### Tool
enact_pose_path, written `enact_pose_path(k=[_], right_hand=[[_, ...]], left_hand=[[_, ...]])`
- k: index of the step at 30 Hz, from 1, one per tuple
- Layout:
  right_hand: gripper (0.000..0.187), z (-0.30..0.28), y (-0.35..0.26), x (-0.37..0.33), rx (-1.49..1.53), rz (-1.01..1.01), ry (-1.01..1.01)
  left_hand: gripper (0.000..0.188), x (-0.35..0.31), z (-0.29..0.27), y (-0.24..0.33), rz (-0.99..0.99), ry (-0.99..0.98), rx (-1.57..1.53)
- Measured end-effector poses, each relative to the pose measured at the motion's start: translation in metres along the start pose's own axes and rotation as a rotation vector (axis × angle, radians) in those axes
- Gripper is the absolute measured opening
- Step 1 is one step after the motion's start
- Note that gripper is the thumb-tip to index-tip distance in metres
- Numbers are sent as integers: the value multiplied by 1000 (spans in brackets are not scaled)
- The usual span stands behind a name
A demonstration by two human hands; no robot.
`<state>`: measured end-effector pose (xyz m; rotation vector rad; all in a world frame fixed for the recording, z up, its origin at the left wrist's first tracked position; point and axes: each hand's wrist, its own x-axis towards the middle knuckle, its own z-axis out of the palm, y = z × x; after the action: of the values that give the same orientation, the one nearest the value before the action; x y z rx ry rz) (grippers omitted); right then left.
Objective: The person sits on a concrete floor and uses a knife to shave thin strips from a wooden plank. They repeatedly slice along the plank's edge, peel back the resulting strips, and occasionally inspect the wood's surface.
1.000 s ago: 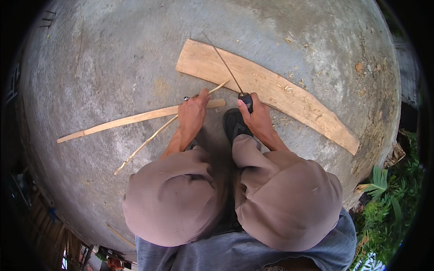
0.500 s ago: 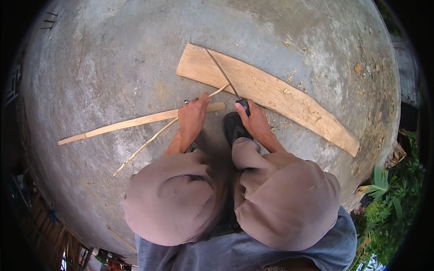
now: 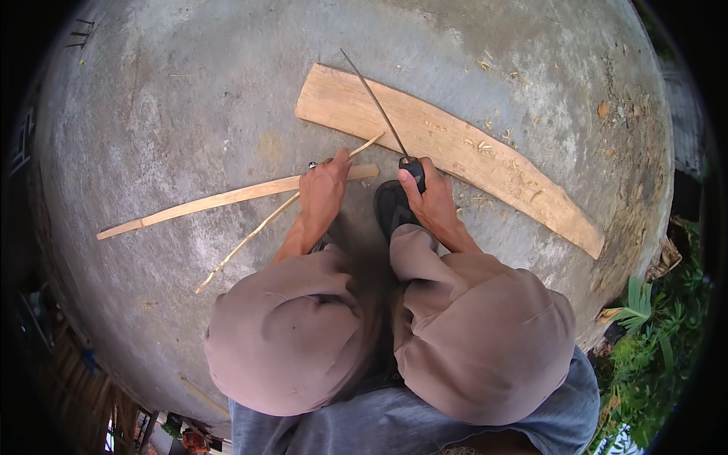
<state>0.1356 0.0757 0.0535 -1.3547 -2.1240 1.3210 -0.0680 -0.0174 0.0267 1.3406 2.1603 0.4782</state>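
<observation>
My left hand [image 3: 324, 187], with a ring on one finger, is closed round a thin pale stick [image 3: 250, 239]. The stick's far tip reaches over the near edge of a broad wooden board [image 3: 447, 136]. Under that hand runs a long flat strip of wood [image 3: 220, 199], partly covered by my fingers. In my right hand [image 3: 432, 196] is the black handle of a long knife [image 3: 377, 102]. Its blade, seen nearly edge-on, slants up to the left across the board, and its tip extends past the board's far edge.
Wood shavings [image 3: 485, 145] lie on the board and on the concrete floor [image 3: 212, 98]. My dark shoe [image 3: 390, 206] is close beside my right hand. Green plants [image 3: 644, 334] border the floor at the right, and metal rods [image 3: 82, 32] stick up at the far left.
My right hand has raised the knife slightly, and its tip has moved farther away, past the board's far edge. The stick has shifted slightly in my left hand.
</observation>
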Motion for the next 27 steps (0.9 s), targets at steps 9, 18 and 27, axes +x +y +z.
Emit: enact_pose_path(k=[9, 18, 27], right_hand=[[45, 7, 24, -9, -30, 120, -87], [54, 3, 16, 4, 196, 413, -277], [52, -13, 36, -5, -13, 295, -224]], left_hand=[[21, -2, 2, -4, 22, -12, 18], [28, 8, 11, -33, 138, -43, -157], [41, 28, -42, 6, -479, -703, -789]])
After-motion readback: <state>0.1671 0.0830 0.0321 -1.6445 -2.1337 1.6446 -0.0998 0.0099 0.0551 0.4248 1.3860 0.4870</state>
